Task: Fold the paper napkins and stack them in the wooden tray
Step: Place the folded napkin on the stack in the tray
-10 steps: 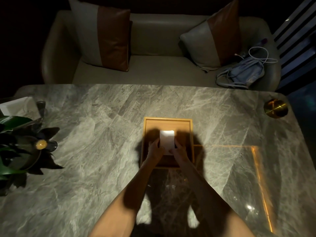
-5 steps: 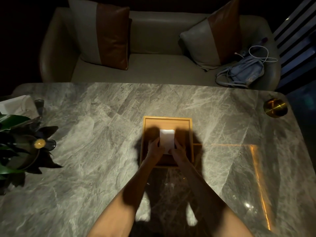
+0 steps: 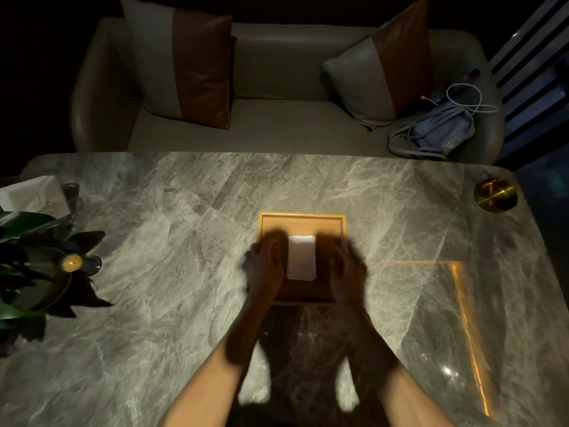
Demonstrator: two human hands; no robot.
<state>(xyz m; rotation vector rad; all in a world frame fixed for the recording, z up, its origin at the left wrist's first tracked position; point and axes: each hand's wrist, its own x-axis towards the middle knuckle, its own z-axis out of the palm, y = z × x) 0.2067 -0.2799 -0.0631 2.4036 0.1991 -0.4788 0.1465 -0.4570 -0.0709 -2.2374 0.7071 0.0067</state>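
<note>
Flanking the folded napkin [image 3: 301,257], both hands hover low over the wooden tray [image 3: 301,215], palms down. The left hand [image 3: 266,268] is just beside the napkin's left edge. The right hand [image 3: 348,274] is a little off its right edge, with bare tray floor showing between. The hands are apart and neither grips anything. The fingers look loose and relaxed, though motion blur hides finger detail.

The napkin lies flat between the hands, a narrow white rectangle inside the tray, long side running away from the wrists. I can't tell whether it's a single napkin or several stacked, since no layer edges are readable.

The tray sits on the marble table [image 3: 184,272], and its far rim is just ahead of the fingertips.

Progress, as a judgement: at least one napkin is folded and placed, so the fold-and-place step looks done for this piece. What's left is unclear, as no loose unfolded napkins show anywhere near either hand. Something white and papery [image 3: 29,194] sits far out past the left hand, beyond the plant [image 3: 30,272]. It could be the supply, but I can't confirm that.

A brass round object [image 3: 495,195] sits far out past the right hand and looks unrelated.

The next step is likely fetching another napkin, if any remain.
</note>
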